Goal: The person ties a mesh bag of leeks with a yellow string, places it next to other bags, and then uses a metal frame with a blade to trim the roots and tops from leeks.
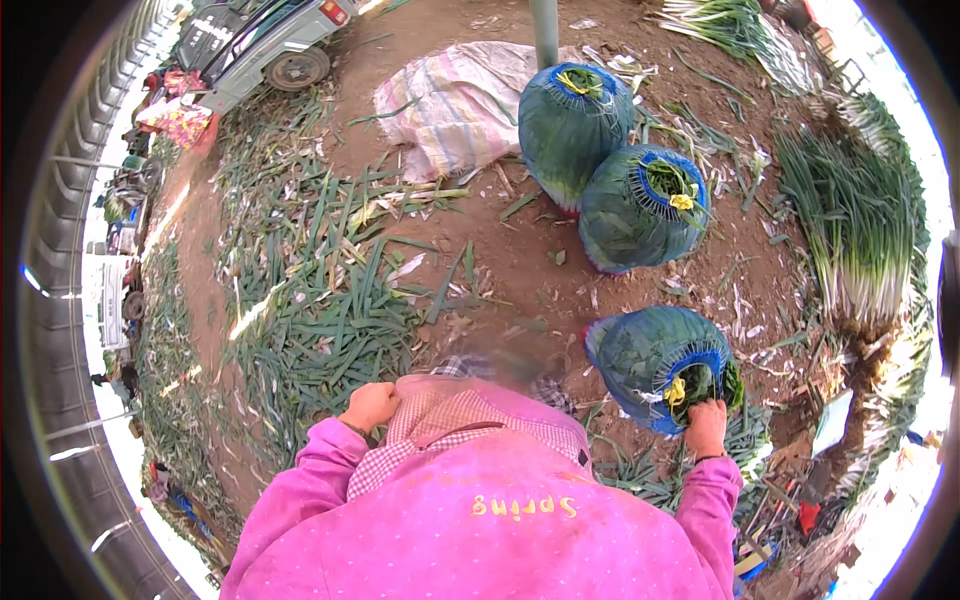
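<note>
One curled left hand (372, 406) touches clothing (410, 430), while the right hand (706, 428) grips the nearest sack's (648, 345) blue rim (712, 358), bare soil (545, 290) beyond.

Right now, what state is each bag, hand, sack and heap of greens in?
Near net bag: full, mouth open
Middle net bag: full, leaves showing at mouth
Far net bag: full, top gathered in
Woven sack: spread out, rumpled
Leeks: laid in heaps
Loose leaves: scattered
Left hand: curled, hold unclear
Right hand: closed at near net bag's mouth

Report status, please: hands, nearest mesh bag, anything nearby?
Right hand at mouth of nearest mesh bag. Left hand curled, away from it. Two more mesh bags beyond.
</note>
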Tool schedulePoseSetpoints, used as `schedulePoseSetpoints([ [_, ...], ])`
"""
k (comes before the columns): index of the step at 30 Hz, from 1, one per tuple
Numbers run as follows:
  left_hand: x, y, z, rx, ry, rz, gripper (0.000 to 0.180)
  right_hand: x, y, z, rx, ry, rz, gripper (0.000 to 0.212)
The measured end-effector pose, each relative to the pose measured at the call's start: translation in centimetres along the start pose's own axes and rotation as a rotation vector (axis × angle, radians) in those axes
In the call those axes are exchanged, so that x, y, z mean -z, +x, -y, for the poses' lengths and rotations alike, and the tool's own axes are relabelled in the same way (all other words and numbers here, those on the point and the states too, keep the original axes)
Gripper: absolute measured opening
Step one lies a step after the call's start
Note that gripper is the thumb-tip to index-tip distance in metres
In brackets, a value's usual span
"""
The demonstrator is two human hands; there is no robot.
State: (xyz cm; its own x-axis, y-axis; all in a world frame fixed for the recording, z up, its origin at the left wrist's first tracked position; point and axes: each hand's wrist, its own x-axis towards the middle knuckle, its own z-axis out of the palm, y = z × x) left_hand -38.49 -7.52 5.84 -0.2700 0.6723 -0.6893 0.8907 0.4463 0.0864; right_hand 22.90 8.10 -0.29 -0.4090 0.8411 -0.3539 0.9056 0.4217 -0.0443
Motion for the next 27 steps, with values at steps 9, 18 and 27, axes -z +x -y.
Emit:
schedulePoseSetpoints([
  [9, 4.8, 8.4, 4.7, -0.155, 0.005, -0.052, 0.022, -0.5, -1.4, 1.1, -0.125, -0.117, 0.122, 0.01],
  [18, 0.1, 3.4, 13.5, 0.055, -0.085, -0.047, 0.024, -0.6, -0.8, 0.9, -0.172, -0.181, 0.189, 0.011],
  [27, -8.1, -1.1, 6.8, 0.157, -0.165, 0.24, 0.029, 0.9, 2.0, -0.8, -0.035, -0.148, 0.161, 0.005],
])
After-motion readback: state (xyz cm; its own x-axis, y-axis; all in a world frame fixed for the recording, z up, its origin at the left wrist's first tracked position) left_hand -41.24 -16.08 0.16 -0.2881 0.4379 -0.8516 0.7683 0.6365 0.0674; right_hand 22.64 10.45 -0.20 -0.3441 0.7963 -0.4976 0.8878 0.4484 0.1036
